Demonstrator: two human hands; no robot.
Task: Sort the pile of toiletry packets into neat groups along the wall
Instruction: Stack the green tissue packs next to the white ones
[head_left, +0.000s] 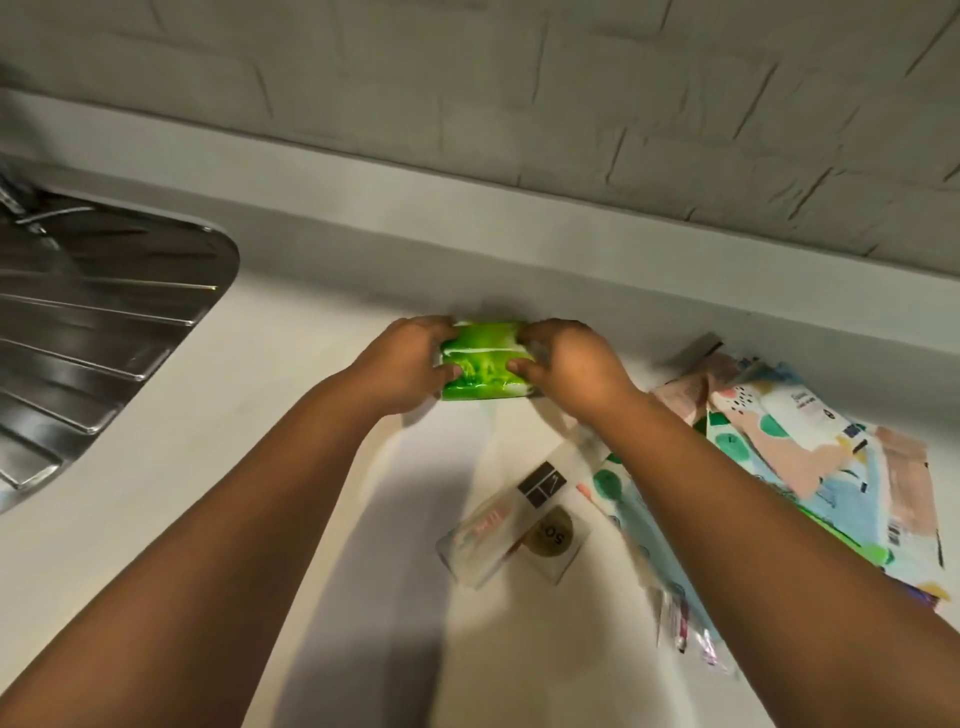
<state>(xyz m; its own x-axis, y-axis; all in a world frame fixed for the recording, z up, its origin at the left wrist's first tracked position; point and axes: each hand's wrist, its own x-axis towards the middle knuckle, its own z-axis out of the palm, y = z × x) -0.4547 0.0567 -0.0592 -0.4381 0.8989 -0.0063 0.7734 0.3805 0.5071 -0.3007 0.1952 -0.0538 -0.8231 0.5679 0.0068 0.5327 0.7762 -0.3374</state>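
Green packets (485, 366) held at both ends: left hand (410, 364) closed on left end, right hand (566, 366) closed on right end, thumbs pressed on near face. Stack set on table (291, 415), close to far wall (467, 156); contact with wall upstand not determinable. Long axis run left-right, parallel to wall. Both hands equally near. Unsorted pile (810, 457) spread to right, nearer right hand; clear sachets (514, 525) lain near, between forearms. Sink drainer (104, 301) at far left; contents not seen.
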